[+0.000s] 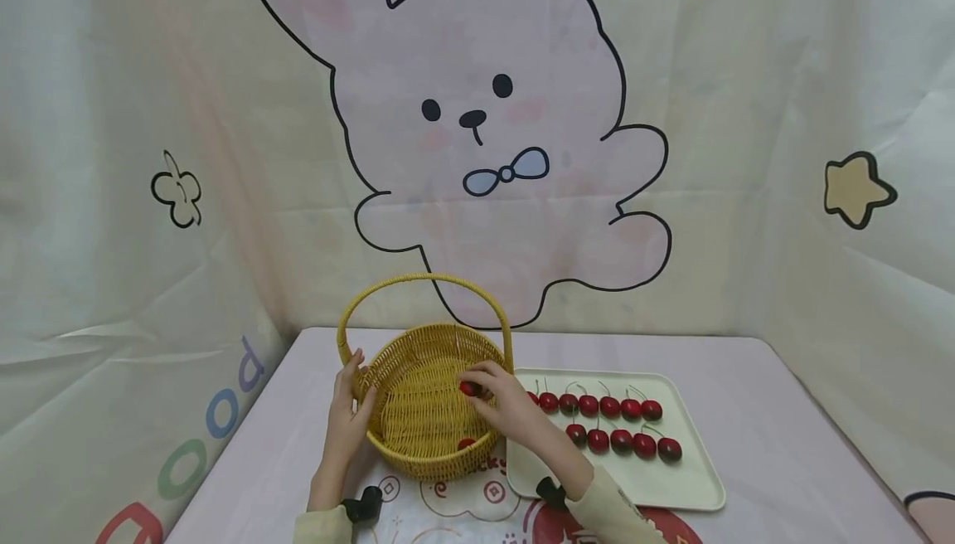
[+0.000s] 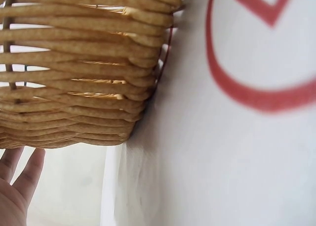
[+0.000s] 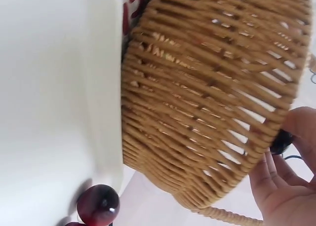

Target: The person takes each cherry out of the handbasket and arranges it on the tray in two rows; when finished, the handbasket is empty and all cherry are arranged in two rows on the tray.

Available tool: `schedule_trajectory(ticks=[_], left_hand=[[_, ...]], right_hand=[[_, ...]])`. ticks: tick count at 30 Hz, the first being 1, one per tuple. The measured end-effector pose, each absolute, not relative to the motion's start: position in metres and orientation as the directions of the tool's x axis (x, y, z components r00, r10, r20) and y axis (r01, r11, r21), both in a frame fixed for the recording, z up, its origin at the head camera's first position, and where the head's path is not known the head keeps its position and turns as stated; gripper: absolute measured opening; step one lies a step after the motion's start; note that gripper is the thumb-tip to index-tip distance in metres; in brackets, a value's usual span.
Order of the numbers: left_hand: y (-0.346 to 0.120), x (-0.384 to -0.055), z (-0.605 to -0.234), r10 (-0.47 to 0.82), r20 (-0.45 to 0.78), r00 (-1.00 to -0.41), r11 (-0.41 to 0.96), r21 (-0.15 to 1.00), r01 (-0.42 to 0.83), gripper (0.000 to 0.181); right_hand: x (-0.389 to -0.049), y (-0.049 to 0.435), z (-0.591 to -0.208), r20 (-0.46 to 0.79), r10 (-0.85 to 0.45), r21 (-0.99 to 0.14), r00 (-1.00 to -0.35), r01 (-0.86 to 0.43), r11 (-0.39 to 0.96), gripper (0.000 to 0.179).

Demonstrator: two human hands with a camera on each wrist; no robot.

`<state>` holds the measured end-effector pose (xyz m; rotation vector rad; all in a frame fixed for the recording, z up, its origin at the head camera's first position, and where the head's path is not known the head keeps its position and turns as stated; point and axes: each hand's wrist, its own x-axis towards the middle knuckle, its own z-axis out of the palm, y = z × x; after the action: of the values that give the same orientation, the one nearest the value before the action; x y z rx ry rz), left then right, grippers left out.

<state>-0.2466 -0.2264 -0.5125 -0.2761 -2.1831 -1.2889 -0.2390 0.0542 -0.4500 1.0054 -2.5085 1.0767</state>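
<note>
A yellow woven basket (image 1: 429, 386) with a tall arched handle stands on the table. My left hand (image 1: 348, 415) holds its left rim, thumb at the edge and fingers near the handle's base; the left wrist view catches only part of that hand (image 2: 19, 186) beside the wickerwork. Over the basket's right side, my right hand (image 1: 507, 401) pinches a dark red cherry (image 1: 471, 388) between thumb and fingers. In the right wrist view this cherry (image 3: 281, 142) shows dark, its stem poking out. Another cherry (image 1: 466, 444) lies low inside the basket, at the front right.
A pale rectangular tray (image 1: 552, 473) sits right of the basket, close against it. Two rows of stemmed cherries (image 1: 622, 442) lie on it, partly hidden by my right arm. A printed cloth curtain (image 1: 477, 221) hangs behind the table (image 1: 753, 411).
</note>
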Motion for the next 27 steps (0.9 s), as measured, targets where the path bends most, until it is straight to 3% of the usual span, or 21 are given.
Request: schedule_trajectory(ticks=[13, 27], left_hand=[[-0.227, -0.248, -0.514, -0.115, 0.568, -0.815, 0.509, 0.738, 0.443, 0.067], [-0.227, -0.247, -0.512, -0.108, 0.586, -0.803, 0.502, 0.729, 0.465, 0.066]], right_hand=[[-0.215, 0.073, -0.441, 0.450, -0.403, -0.635, -0.797, -0.603, 0.483, 0.039], [-0.199, 0.109, -0.446, 0.477, -0.335, -0.531, -0.812, -0.570, 0.627, 0.036]])
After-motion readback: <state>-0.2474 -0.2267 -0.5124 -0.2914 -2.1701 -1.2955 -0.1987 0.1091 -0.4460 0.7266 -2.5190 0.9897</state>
